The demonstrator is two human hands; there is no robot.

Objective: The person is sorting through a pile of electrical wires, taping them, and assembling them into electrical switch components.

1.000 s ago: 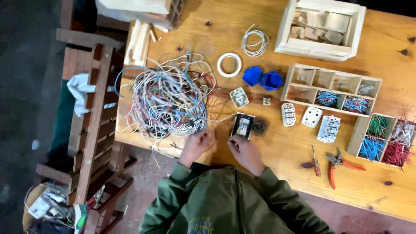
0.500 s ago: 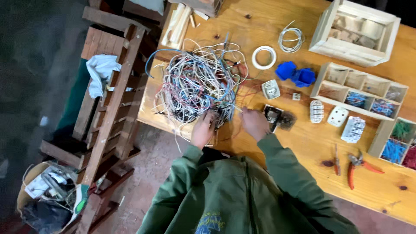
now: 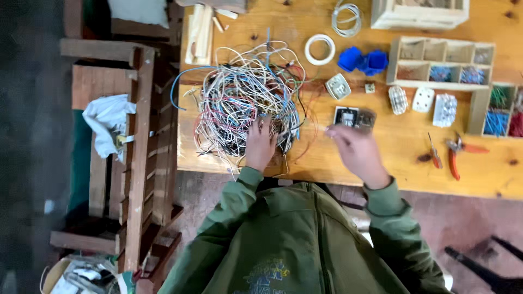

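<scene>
A big tangle of coloured wires point(image 3: 245, 98) lies on the left part of the wooden table point(image 3: 392, 158). My left hand point(image 3: 260, 144) rests on the tangle's near edge with its fingers dug into the wires. My right hand point(image 3: 354, 149) hovers blurred just in front of a small dark switch module point(image 3: 354, 117), fingers curled. It seems to pinch a thin pale wire end at its fingertips. Both sleeves are green.
Beyond the module lie a white socket point(image 3: 338, 86), blue caps point(image 3: 362, 60), a tape ring point(image 3: 320, 49) and white plastic parts point(image 3: 423, 99). A compartment tray point(image 3: 441, 81) of wire bits stands at the right, red pliers point(image 3: 457, 152) nearer me. A wooden bench point(image 3: 136, 152) holding a white cloth point(image 3: 109, 125) stands left of the table.
My right hand has moved right, away from the tangle, to in front of the module. My left hand has gone from the table edge up onto the wires. The view has shifted.
</scene>
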